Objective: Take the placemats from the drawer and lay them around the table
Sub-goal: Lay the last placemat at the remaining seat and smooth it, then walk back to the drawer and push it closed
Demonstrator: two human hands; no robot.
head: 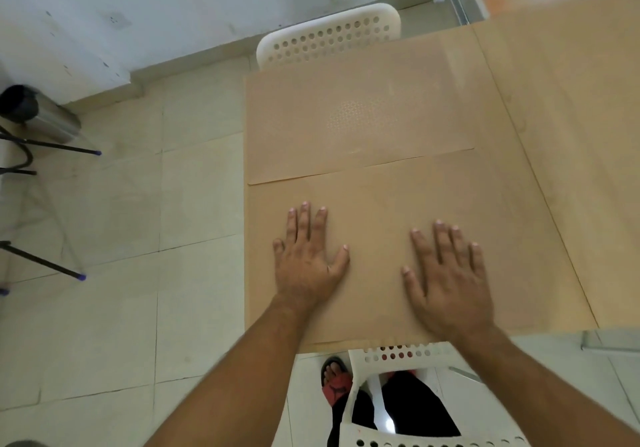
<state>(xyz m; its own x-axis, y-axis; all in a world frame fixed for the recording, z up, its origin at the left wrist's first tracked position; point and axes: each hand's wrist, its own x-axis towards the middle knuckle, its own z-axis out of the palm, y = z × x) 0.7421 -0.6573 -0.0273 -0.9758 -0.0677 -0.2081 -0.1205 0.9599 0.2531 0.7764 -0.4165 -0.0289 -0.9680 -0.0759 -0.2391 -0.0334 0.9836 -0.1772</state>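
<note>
Fingers straight and slightly spread, gripping nothing, the left hand [308, 266] and right hand [446, 280] are pressing palm-down, side by side, on the near placemat [381, 197], forearms reaching in over the near edge. That mat is lying flat on the table [554, 100], meeting a second placemat [356, 110] beside the far white chair [329, 38].

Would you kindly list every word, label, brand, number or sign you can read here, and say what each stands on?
No readable text anywhere in this view.
Near placemat, far placemat, table: no lettering, only a faint dotted pattern on the far one.
Red sandal: a dark mark, too blurred to read.
</note>
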